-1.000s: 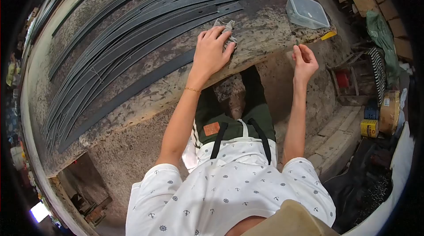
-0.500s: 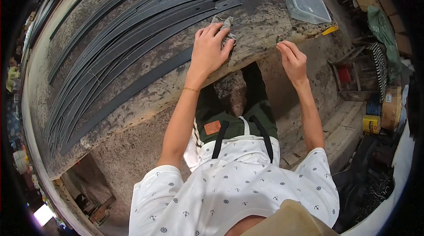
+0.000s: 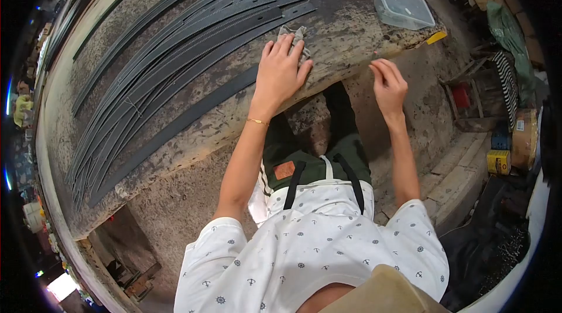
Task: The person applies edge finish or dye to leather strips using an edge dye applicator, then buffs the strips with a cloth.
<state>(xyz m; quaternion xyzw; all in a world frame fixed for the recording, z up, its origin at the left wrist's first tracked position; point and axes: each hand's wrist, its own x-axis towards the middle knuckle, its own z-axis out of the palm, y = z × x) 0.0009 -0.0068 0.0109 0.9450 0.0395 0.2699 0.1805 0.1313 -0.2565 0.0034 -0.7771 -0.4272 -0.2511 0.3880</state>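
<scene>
My left hand [image 3: 282, 76] is pressed palm down on the workbench, its fingers over a crumpled grey rag [image 3: 301, 36] that pokes out past the fingertips and beside the thumb. From under this hand a wide dark strap [image 3: 193, 120] runs down to the left along the bench's near edge. My right hand [image 3: 390, 87] is raised near that edge, thumb and fingers pinched together. A tiny reddish speck shows by its fingertips; whether the fingers hold it is too small to tell.
Many dark stitched straps [image 3: 175, 55] lie overlapping across the left and back of the workbench [image 3: 345, 26]. A clear plastic box [image 3: 404, 5] stands at the back right, with a yellow object [image 3: 436, 37] at the edge beside it. A stool [image 3: 465, 99] and a yellow tin [image 3: 499, 162] are on the right.
The whole view has shifted slightly. My left hand remains over the rag. At my right fingertips, a small greenish thing showed before; now only a reddish speck does.
</scene>
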